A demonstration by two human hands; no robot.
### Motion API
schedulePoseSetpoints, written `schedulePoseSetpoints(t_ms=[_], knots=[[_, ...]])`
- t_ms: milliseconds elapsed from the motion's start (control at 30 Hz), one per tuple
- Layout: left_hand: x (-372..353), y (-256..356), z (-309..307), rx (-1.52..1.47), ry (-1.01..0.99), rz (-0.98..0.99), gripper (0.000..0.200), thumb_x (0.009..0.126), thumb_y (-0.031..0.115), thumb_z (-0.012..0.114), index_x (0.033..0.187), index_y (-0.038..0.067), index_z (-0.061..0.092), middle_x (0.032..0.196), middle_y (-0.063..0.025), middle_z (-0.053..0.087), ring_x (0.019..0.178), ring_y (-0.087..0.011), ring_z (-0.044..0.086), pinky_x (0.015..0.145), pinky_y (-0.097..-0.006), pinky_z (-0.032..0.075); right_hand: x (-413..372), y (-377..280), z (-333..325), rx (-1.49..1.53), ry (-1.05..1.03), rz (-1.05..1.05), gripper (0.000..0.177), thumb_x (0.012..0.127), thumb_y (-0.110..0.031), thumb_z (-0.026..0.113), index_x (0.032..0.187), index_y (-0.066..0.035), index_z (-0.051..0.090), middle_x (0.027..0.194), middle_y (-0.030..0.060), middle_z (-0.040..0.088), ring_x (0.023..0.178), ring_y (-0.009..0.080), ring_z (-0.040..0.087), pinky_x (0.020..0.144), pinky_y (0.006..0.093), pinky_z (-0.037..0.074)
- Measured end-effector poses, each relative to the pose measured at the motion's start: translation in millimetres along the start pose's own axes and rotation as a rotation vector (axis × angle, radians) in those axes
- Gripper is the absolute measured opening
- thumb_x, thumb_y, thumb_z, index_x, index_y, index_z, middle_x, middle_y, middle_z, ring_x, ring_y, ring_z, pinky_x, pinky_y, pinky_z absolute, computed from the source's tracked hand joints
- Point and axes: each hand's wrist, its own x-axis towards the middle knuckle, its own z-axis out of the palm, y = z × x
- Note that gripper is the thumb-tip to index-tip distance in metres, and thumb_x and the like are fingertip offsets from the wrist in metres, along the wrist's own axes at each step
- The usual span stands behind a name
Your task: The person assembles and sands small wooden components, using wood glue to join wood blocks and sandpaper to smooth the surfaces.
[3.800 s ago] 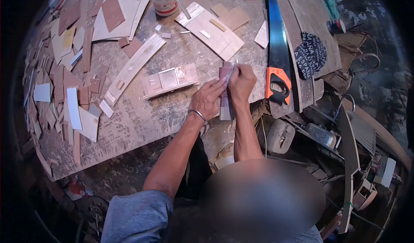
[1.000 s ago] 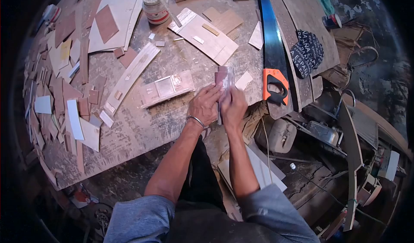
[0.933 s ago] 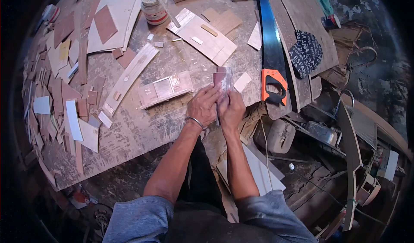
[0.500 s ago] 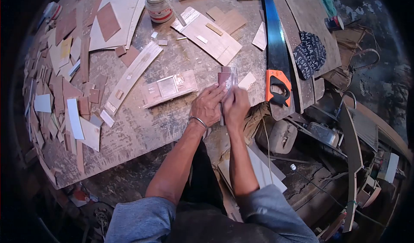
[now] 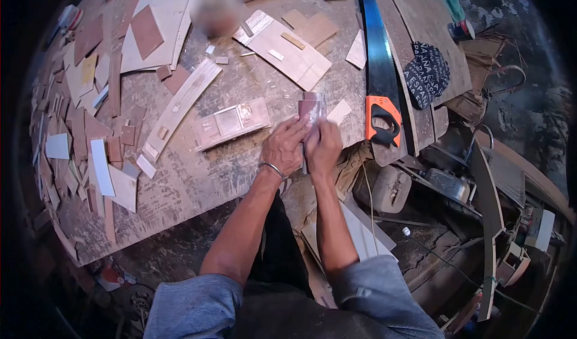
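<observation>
Panelled wood piece (image 5: 231, 124): on the bench (image 5: 210, 174), left of my hands.
Left hand (image 5: 281, 147): fingers laid over reddish strip, seemingly steadying it; underside grip hidden.
Reddish strip (image 5: 308, 107): near bench edge; close handwork, calling for firm support, I judge.
Right hand (image 5: 324, 147): curled alongside (blurred; can't tell what's pinched).
Saw (image 5: 383, 119): farther right, unheld.

Woodworking workshop: handsaw (image 5: 381, 62), wood offcuts (image 5: 89, 38), scuffed workbench (image 5: 198, 177), shavings about.

Dim, vignetted fisheye edges surround the brighter, slightly glaring centre
</observation>
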Motion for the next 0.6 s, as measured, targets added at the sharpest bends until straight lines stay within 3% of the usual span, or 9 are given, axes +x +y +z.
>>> schedulePoseSetpoints(t_ms=[133,267,400,500,600], knots=[[-0.8,2.6,2.3,-0.013,-0.006,0.011,0.048,0.074,-0.003,0.057,0.118,0.006,0.073,0.13,-0.0073,0.07,0.123,-0.03,0.062,0.102,-0.0391,0.054,20.4,12.9,11.6,-0.04,-0.016,-0.049,0.023,0.079,0.005,0.061,0.102,0.004,0.064,0.084,0.0231,0.058,0.081,0.0432,0.058,0.071,0.0499,0.047],[-0.7,1.7,-0.6,-0.012,-0.001,-0.015,0.047,0.075,-0.003,0.057,0.118,0.005,0.074,0.13,-0.0071,0.07,0.122,-0.0297,0.063,0.102,-0.0387,0.054,-10.3,1.5,-2.4,-0.003,0.044,-0.052,0.017,0.077,0.006,0.063,0.094,0.004,0.061,0.083,0.0215,0.058,0.079,0.0416,0.058,0.068,0.0508,0.046],[0.0,1.8,1.2,0.012,-0.007,-0.011,0.048,0.075,-0.003,0.058,0.119,0.005,0.074,0.132,-0.0065,0.069,0.123,-0.029,0.062,0.102,-0.0383,0.054,27.0,5.2,5.4,-0.063,-0.024,-0.061,0.017,0.077,0.007,0.062,0.093,0.003,0.062,0.082,0.0209,0.058,0.078,0.0412,0.058,0.068,0.0503,0.046],[-1.0,2.0,-0.7,-0.012,-0.007,-0.009,0.048,0.074,-0.002,0.058,0.119,0.006,0.074,0.132,-0.006,0.069,0.123,-0.029,0.062,0.102,-0.0381,0.054,1.8,-2.7,-4.1,-0.08,-0.045,-0.022,0.017,0.076,0.008,0.062,0.093,0.003,0.061,0.081,0.0212,0.057,0.078,0.0414,0.058,0.068,0.0509,0.046],[-1.0,-1.0,2.4,-0.015,-0.006,0.012,0.052,0.073,-0.005,0.055,0.121,0.004,0.072,0.135,-0.0079,0.067,0.121,-0.0323,0.063,0.103,-0.039,0.054,8.1,1.6,1.1,-0.097,-0.031,-0.058,0.018,0.077,0.006,0.064,0.094,0.003,0.061,0.082,0.0209,0.057,0.079,0.042,0.059,0.068,0.0516,0.047]])
